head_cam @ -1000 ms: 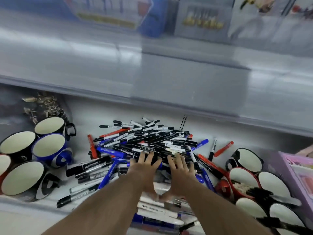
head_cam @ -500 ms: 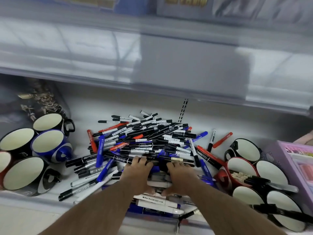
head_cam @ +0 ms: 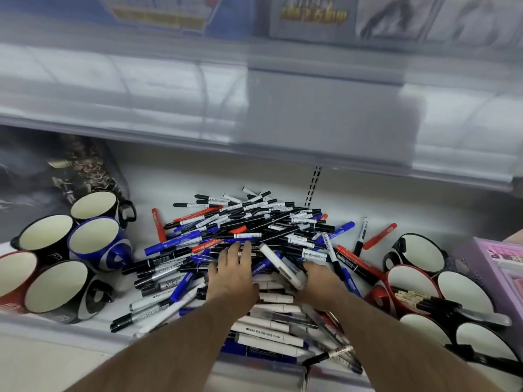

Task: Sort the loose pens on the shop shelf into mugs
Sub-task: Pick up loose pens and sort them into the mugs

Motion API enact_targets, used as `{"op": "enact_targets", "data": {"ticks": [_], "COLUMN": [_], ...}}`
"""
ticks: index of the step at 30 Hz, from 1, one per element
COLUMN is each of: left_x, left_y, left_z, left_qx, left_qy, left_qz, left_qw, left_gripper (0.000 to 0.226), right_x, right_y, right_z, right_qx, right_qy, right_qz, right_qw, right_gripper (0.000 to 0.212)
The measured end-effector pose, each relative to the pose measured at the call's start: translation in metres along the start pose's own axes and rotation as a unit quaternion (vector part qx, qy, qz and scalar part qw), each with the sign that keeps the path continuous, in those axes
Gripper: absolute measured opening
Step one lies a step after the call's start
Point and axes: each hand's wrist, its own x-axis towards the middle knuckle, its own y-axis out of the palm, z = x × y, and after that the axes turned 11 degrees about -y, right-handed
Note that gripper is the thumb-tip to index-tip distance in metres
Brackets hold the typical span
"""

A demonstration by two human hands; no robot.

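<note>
Both hands are down in the pen pile (head_cam: 254,236). My left hand (head_cam: 233,274) lies flat on the pens, fingers straight and slightly spread, tips reaching the black and blue ones at the middle of the heap. My right hand (head_cam: 317,281) sits just beside it, fingers curled around a white marker (head_cam: 280,264) that sticks up and away from the palm, tilted toward the left hand's fingertips.

Beyond both hands the pile rises in a tangle of black, blue and red pens. Under my wrists lie thicker white markers (head_cam: 268,332), stacked roughly side by side near the shelf edge (head_cam: 85,329).

Left of the left hand, well apart from it, stands a group of mugs (head_cam: 56,287): two black, one blue (head_cam: 96,241), one red at the edge of view, all with pale insides showing. Right of the right hand stands a second group (head_cam: 464,290); the red mug (head_cam: 410,284) nearest that hand holds several pens, their ends leaning out over its rim. A purple box (head_cam: 498,267) stands beyond those mugs, farther right.
</note>
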Motion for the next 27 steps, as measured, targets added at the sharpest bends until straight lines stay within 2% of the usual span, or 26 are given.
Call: {"op": "enact_targets", "data": {"ticks": [4, 7, 10, 12, 14, 15, 17, 19, 22, 24, 27], "left_x": [-0.005, -0.008, -0.006, -0.002, 0.000, 0.000, 0.001, 0.007, 0.014, 0.019, 0.026], "left_y": [0.004, 0.009, 0.006, 0.002, -0.001, -0.005, -0.011, -0.015, -0.019, -0.022, -0.027], "left_z": [-0.009, -0.019, -0.032, -0.042, -0.051, -0.056, -0.061, -0.059, -0.052, -0.051, -0.050], "left_qx": [-0.156, -0.305, -0.480, -0.551, -0.587, -0.615, -0.679, -0.718, -0.753, -0.759, -0.740], "left_qy": [-0.023, -0.016, -0.039, -0.060, -0.069, -0.079, -0.120, -0.166, -0.209, -0.224, -0.238], "left_qz": [-0.031, -0.012, 0.044, 0.035, 0.027, 0.048, 0.107, 0.150, 0.184, 0.178, 0.143], "left_qw": [0.987, 0.952, 0.875, 0.831, 0.806, 0.783, 0.716, 0.659, 0.596, 0.585, 0.612], "left_gripper": [0.078, 0.065, 0.053, 0.060, 0.070, 0.067, 0.047, 0.033, 0.029, 0.027, 0.025], "right_x": [0.002, 0.006, 0.007, 0.005, 0.001, -0.001, -0.003, -0.004, -0.001, 0.000, 0.003], "right_y": [-0.006, -0.015, -0.027, -0.034, -0.036, -0.035, -0.031, -0.027, -0.020, -0.016, -0.007], "right_z": [0.008, 0.021, 0.038, 0.048, 0.057, 0.060, 0.067, 0.071, 0.073, 0.071, 0.061], "right_qx": [0.044, 0.130, 0.184, 0.184, 0.175, 0.159, 0.085, 0.020, -0.030, -0.033, -0.049], "right_qy": [0.006, 0.009, -0.015, -0.045, -0.073, -0.082, -0.100, -0.121, -0.156, -0.172, -0.174], "right_qz": [-0.060, -0.126, -0.168, -0.178, -0.177, -0.170, -0.146, -0.130, -0.117, -0.117, -0.121], "right_qw": [0.997, 0.983, 0.968, 0.966, 0.966, 0.969, 0.981, 0.984, 0.980, 0.978, 0.976], "right_gripper": [0.034, 0.032, 0.031, 0.027, 0.024, 0.021, 0.018, 0.027, 0.055, 0.066, 0.070]}}
